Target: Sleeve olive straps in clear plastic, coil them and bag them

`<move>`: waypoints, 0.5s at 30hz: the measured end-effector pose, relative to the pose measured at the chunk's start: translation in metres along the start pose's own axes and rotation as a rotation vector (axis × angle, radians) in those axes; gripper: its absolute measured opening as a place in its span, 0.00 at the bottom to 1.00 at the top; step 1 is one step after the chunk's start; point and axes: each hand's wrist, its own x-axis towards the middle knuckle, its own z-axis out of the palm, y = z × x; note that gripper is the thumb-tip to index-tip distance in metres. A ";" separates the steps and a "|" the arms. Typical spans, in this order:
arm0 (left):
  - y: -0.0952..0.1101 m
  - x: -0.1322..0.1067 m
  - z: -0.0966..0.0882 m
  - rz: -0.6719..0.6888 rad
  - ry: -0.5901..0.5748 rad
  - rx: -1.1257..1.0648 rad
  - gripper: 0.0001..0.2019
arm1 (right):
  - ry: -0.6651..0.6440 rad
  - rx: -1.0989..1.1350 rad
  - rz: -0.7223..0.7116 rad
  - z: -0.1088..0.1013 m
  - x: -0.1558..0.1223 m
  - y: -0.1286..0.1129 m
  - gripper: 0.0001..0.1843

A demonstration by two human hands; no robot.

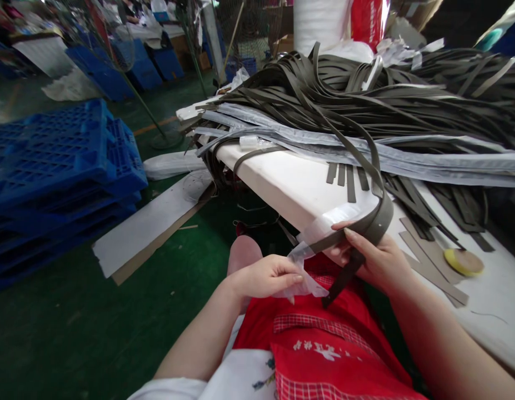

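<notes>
My left hand [278,276] is closed on the mouth of a clear plastic sleeve [309,283], above my lap. The sleeve's upper part lies toward the table edge. Pinched in my right hand [371,255] is a dark grey-brown strap [382,214], which loops up and back to the heap. One stretch of the strap runs left to the sleeve; whether its end is inside I cannot tell. Another end hangs down over the red apron [324,355]. Behind my hands, a large pile of similar straps [282,91] covers the table, with bagged straps [407,158] along its front.
Several short strap pieces [351,183] and a yellow tape roll [463,262] lie on the white table [282,180]. Grey-brown flat strips [436,266] are beside the tape. Stacked blue pallets [53,155] stand left, near a white board [153,216] on the green floor.
</notes>
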 end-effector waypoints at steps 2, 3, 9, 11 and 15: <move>-0.001 0.002 0.000 -0.002 0.014 0.028 0.22 | -0.021 0.032 0.003 0.001 0.000 -0.002 0.14; -0.002 0.003 0.000 0.001 0.024 0.046 0.21 | -0.021 0.049 0.007 0.002 0.000 -0.004 0.14; -0.009 0.007 -0.003 0.030 0.027 0.120 0.22 | -0.003 0.056 0.079 -0.002 0.000 -0.008 0.14; -0.010 0.011 -0.003 0.050 0.014 0.130 0.22 | -0.039 0.009 0.097 -0.007 0.001 -0.003 0.16; -0.012 0.021 0.002 0.062 0.047 0.113 0.23 | -0.116 -0.113 0.117 -0.008 0.004 0.011 0.20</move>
